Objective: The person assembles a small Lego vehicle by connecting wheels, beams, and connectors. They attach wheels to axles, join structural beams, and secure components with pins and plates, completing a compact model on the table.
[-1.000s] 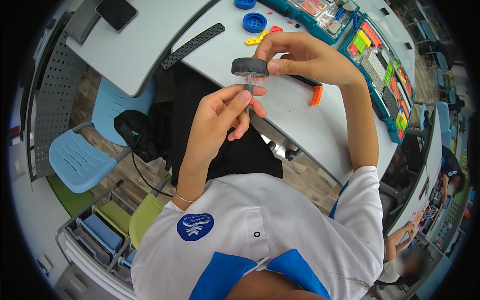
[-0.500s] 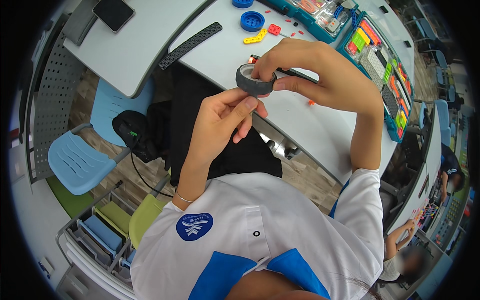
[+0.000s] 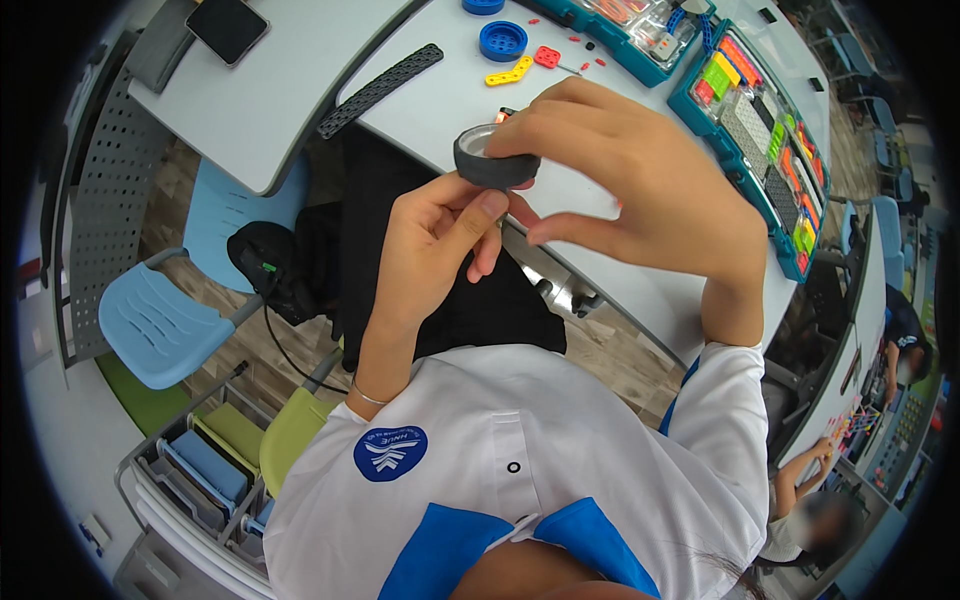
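A small wheel (image 3: 492, 168) with a dark grey tyre and a paler hollow centre is held up over the near table edge. My left hand (image 3: 440, 240) supports it from below, thumb and fingers pinched together just under the tyre. Whatever part of the wheel lies between those fingertips is hidden. Over the wheel's right side reaches my right hand (image 3: 640, 180), its fingers bent at the rim. The right thumb stands apart from the tyre, near the left fingertips. Part of a small red and black piece (image 3: 505, 115) shows behind the wheel.
On the white table lie a black perforated strip (image 3: 385, 90), a blue wheel hub (image 3: 503, 41), a yellow angled beam (image 3: 510, 72) and a red plate (image 3: 547, 57). Teal parts cases (image 3: 745, 150) sit at the right. A phone (image 3: 228, 30) rests on the left table.
The wheel has shifted slightly left and tilted. My right thumb has come off the tyre and swung downward, opening the right hand. My left hand keeps its pinch.
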The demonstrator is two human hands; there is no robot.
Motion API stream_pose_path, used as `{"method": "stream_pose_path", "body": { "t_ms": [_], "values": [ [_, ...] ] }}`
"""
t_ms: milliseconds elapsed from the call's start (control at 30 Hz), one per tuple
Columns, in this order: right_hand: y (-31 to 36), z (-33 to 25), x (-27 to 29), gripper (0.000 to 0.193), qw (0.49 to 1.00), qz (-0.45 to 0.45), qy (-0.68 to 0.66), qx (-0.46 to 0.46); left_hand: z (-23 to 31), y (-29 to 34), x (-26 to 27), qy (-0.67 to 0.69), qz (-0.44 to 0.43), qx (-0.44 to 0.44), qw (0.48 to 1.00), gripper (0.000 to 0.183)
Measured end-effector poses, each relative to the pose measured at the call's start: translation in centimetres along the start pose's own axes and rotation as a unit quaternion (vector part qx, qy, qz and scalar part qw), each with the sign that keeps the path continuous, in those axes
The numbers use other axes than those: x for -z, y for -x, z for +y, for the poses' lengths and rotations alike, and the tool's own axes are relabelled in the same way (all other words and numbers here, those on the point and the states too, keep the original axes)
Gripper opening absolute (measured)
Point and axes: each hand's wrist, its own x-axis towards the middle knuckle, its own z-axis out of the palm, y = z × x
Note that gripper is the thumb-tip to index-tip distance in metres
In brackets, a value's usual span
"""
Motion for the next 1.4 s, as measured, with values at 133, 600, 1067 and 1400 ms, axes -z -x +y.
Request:
{"method": "stream_pose_path", "body": {
  "t_ms": [133,600,1067,1400],
  "values": [
    [0.0,0.0,-1.5,0.056,1.000,0.000,-0.004,-0.023,0.3,0.0,0.7,0.010,-0.001,0.025,1.000,0.030],
    [-0.1,1.7,-1.7,0.029,0.991,0.107,0.061,0.053,0.4,0.0,0.4,0.005,-0.034,0.002,0.999,0.032],
    [-0.8,2.2,-2.3,0.030,0.983,0.164,0.018,0.077,0.8,0.1,1.0,0.072,-0.070,0.027,0.995,0.034],
    [-0.1,2.3,-0.6,0.028,0.965,0.163,-0.183,-0.090,0.1,0.2,0.4,0.151,-0.109,0.055,0.981,0.041]
  ]
}}
